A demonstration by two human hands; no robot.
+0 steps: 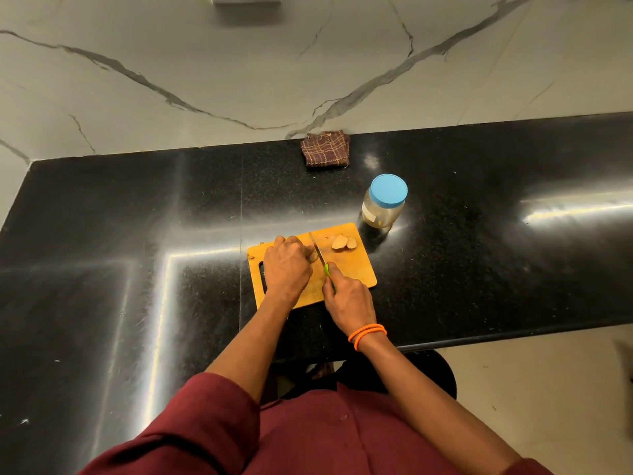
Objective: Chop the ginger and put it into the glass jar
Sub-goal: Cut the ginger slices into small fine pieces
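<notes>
A wooden cutting board (356,272) lies on the black counter. My left hand (287,265) curls over a piece of ginger (313,257) on the board, most of it hidden under my fingers. My right hand (347,296) grips the green handle of a knife (318,250), whose blade rests against the ginger beside my left fingertips. Cut ginger slices (342,242) lie at the board's far right corner. The glass jar (383,202) with a blue lid on stands upright just beyond that corner.
A folded brown checked cloth (325,152) lies at the back of the black granite counter (479,252), against the marble wall. The counter's front edge runs just right of my right wrist, with floor below.
</notes>
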